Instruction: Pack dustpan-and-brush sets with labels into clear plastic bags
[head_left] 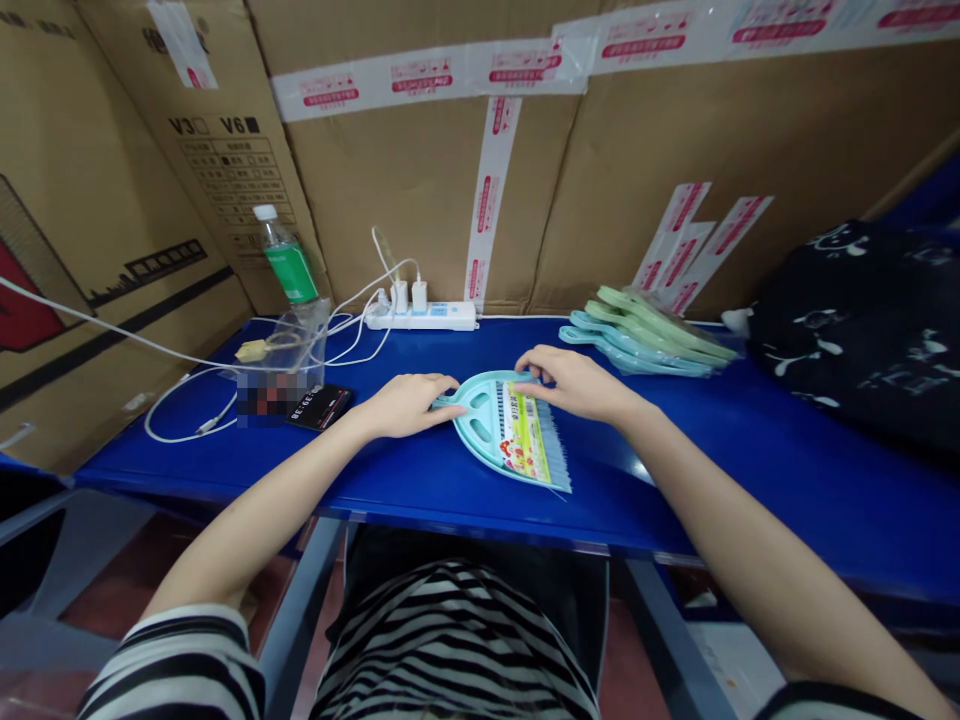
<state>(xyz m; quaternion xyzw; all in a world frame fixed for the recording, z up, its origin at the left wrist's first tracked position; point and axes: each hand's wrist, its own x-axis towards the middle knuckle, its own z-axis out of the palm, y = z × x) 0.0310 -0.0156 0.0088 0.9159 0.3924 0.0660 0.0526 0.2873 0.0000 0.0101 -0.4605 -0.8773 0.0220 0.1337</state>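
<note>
A pale teal dustpan and brush set (480, 437), nested together, lies on the blue table in front of me. A colourful label (527, 440) covers part of it, and its light blue bristles (556, 455) point right. My left hand (412, 405) grips the handle end at the left, thumb on top. At the upper right edge my right hand (574, 380) is closed in a pinch on the set, its fingertips near the top of the label. Behind my right hand sits a pile of similar green and blue dustpan sets (652, 335) in clear plastic.
A phone (321, 407) lies left, near a clear plastic container (300, 345) and a green-labelled bottle (287, 258). White cables run from a power strip (424, 316). A dark patterned bag (862, 330) stands right. Cardboard (420, 180) walls the table's back and left.
</note>
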